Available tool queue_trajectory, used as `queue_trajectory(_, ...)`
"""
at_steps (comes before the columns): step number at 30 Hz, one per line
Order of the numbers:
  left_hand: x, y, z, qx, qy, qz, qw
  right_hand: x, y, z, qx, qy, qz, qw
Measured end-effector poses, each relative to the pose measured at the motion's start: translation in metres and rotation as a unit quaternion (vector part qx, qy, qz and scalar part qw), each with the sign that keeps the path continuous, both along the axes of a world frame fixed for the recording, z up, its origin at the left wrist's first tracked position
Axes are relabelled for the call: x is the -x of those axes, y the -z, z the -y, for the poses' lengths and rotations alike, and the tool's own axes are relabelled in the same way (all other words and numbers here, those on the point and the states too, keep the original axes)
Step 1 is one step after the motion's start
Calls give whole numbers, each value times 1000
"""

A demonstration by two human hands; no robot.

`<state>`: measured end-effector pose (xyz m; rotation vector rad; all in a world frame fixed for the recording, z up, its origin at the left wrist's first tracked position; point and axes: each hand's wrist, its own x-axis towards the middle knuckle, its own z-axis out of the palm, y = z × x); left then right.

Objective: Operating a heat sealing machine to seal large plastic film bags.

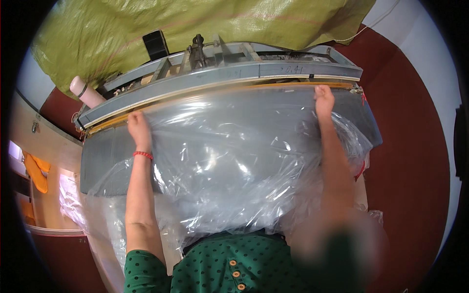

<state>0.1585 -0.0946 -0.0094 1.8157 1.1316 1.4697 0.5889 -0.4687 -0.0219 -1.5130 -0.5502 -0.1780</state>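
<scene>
A wide sheet of clear plastic film (pixel 210 151) lies over a grey work surface (pixel 102 156) and hangs in crumpled folds toward my body. My left hand (pixel 139 128), above a red bead bracelet (pixel 143 155), is closed on the film's far edge at the left. Farther right, my right hand (pixel 324 100) grips the same edge with bent fingers. Between the hands the film is drawn fairly flat along an orange-brown strip (pixel 115 118). Just beyond runs the long grey metal bar (pixel 210 75) of a sealing machine.
Behind the bar sits a metal frame with a dark clamp-like part (pixel 198 51) and a black phone-shaped object (pixel 155 45). A pink roll (pixel 87 92) leans at the left end. Yellow-green sheeting (pixel 205 22) covers the back; an open cupboard (pixel 53 132) stands left.
</scene>
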Motion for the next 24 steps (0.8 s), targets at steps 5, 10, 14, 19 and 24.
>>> queue_trajectory(5, 1, 8, -16, 68, 50, 117, 990, -4, 0, -25, 25, 67, 27, 997)
queue_trajectory(10, -2, -2, -6, 79, 9, 128, 989, -7, 0, -24, 5, 87, 4, 996)
queue_trajectory(14, 3, -3, -11, 108, 1, 220, 970, -7, -4, -20, -22, 68, -17, 997)
queue_trajectory(19, 9, -6, -7, 94, -18, 209, 973, 1, -11, -20, -58, 44, -72, 995)
queue_trajectory(24, 30, -33, 9, 297, 115, 41, 947, 16, -18, -6, -8, 27, 17, 999)
